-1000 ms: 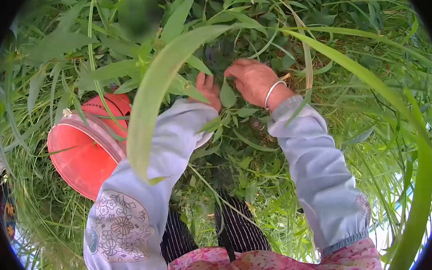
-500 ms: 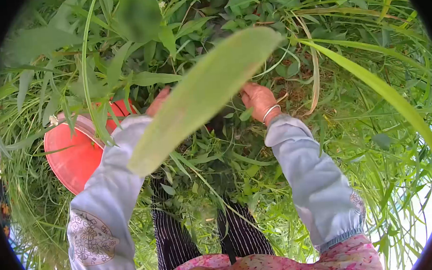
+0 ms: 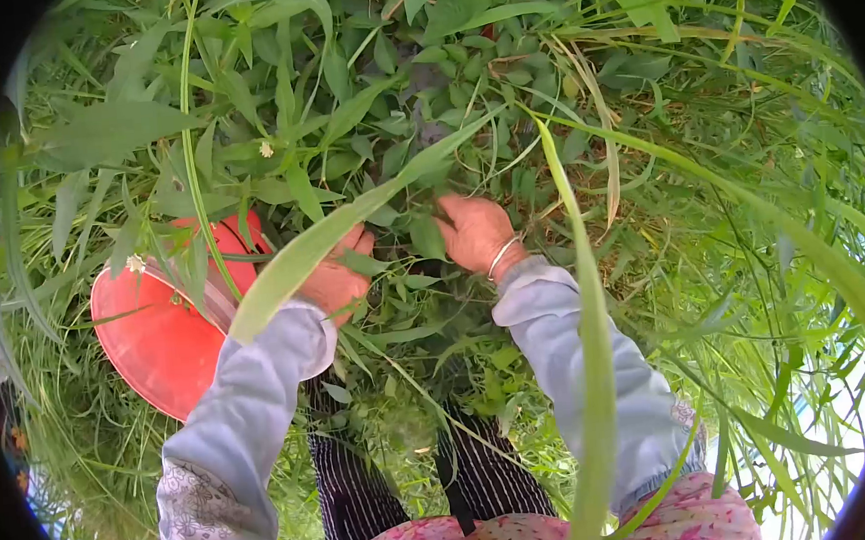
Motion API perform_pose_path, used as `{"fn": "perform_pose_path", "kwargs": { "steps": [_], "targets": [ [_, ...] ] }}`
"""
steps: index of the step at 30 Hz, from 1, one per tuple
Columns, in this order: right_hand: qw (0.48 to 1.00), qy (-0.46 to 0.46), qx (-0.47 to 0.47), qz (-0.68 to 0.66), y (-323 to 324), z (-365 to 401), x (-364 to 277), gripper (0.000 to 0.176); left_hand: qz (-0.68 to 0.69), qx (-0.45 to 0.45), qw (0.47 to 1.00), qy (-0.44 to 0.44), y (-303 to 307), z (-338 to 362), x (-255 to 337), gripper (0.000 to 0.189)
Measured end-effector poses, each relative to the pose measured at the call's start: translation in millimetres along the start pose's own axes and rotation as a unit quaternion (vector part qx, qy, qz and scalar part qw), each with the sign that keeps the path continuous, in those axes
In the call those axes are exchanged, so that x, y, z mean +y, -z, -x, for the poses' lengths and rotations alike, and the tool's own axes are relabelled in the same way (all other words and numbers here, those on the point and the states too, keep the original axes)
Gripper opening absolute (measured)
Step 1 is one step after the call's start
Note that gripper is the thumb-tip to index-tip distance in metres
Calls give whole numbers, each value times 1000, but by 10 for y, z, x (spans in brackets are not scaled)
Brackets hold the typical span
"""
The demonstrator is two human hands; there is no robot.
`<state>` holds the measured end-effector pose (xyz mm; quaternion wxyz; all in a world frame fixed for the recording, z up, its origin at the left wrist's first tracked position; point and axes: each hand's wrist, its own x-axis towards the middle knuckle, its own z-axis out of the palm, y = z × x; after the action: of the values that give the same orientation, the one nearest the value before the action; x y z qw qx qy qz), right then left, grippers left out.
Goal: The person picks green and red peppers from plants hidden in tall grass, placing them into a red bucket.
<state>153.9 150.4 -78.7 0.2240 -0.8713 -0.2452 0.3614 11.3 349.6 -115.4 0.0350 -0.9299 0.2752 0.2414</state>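
Low among leafy green plants (image 3: 418, 281), my left hand (image 3: 338, 282) has its fingers curled inward. A long grass blade and small leaves cover part of it, and what it holds, if anything, is hidden. Across a narrow gap, my right hand (image 3: 478, 232), with a pale bangle (image 3: 502, 255) at the wrist, is closed at the stems. A broad leaf (image 3: 427, 236) lies right against its fingertips, which are partly blurred. Beside my left forearm, a red bucket-like plastic container (image 3: 151, 335) sits tilted in the grass, partly behind leaves.
Long grass blades (image 3: 589, 359) cross the view close to the camera. Dense weeds with small white flowers (image 3: 266, 149) surround both hands. Dry brownish stalks (image 3: 610, 157) stand to the right. Below are my legs in dark striped trousers (image 3: 352, 476).
My right hand has moved left and slightly down, closer to my left hand. My left hand has shifted lower and shows more plainly. The near grass blades have swung across the view.
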Motion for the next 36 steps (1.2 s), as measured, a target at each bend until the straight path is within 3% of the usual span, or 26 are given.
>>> {"fn": "perform_pose_path", "kwargs": {
  "steps": [1,3,5,10,11,14,19,22,24,26,28,29,31,32,33,34,36],
  "targets": [
    [1000,4,-19,-8,15,98,-56,30,-55,-13,998,-9,-178,-2,71,43],
    [996,-23,-80,-10,30,272,-183,38,119,59,990,37,-53,-23,107,38],
    [996,-19,-83,-19,-64,418,-162,36,338,108,930,100,253,-50,83,40],
    [994,19,-94,-46,-137,633,-228,35,377,96,916,102,634,-120,-48,60],
    [995,24,-88,-44,-131,639,-243,35,341,137,927,72,642,-155,-54,69],
    [996,39,-62,-45,-145,676,-250,32,308,76,948,0,641,-232,-42,58],
    [995,74,8,-61,-175,747,-311,27,269,32,963,2,657,-290,26,37],
    [969,33,-222,-107,-37,746,-368,27,269,49,961,30,418,-276,146,31],
    [955,132,-184,-189,57,899,-505,26,334,49,937,92,-258,-330,267,28],
    [922,37,-180,-341,82,875,-482,22,343,45,931,116,-87,-353,276,26],
    [890,-41,-102,-442,318,712,-510,18,292,38,950,103,188,-337,343,25],
    [833,-81,-50,-546,323,603,-411,15,282,81,950,111,109,-304,375,24],
    [892,-134,58,-428,290,381,-93,13,547,161,816,95,-285,-272,491,26],
    [931,-145,42,-332,137,290,250,19,375,127,914,87,59,-256,424,29],
    [964,-161,15,-211,120,258,308,26,187,102,975,71,435,-242,345,33],
    [981,-176,-12,-85,116,228,329,33,202,87,973,62,498,-254,321,35],
    [958,-203,-139,-148,37,232,302,44,237,52,969,44,580,-279,302,40]
  ]
}}
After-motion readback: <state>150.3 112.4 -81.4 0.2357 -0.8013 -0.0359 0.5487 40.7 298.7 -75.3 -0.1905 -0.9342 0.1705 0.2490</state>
